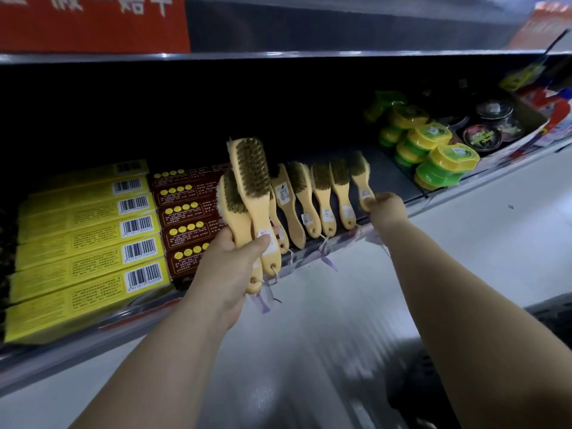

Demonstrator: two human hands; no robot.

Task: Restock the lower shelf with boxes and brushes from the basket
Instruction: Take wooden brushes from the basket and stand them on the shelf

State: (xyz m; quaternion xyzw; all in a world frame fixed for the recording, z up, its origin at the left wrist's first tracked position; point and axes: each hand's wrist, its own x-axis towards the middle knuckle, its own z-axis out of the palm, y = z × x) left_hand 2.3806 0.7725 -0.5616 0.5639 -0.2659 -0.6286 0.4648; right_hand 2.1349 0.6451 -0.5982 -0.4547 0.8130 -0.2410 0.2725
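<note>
My left hand (230, 261) grips two wooden-handled brushes (247, 187) by their handles, bristles up, in front of the lower shelf (309, 252). My right hand (387, 209) pinches the handle end of another brush (360, 178), which lies on the shelf at the right end of a row of several brushes (312, 196). Yellow boxes (86, 243) and dark red boxes (185, 209) lie stacked on the shelf to the left. The basket is dim at the lower right (433, 376).
Green-and-yellow round tins (433, 150) and black tins (492, 125) stand at the shelf's right end. A red sign (93, 23) hangs on the shelf above. The pale floor lies below the shelf edge.
</note>
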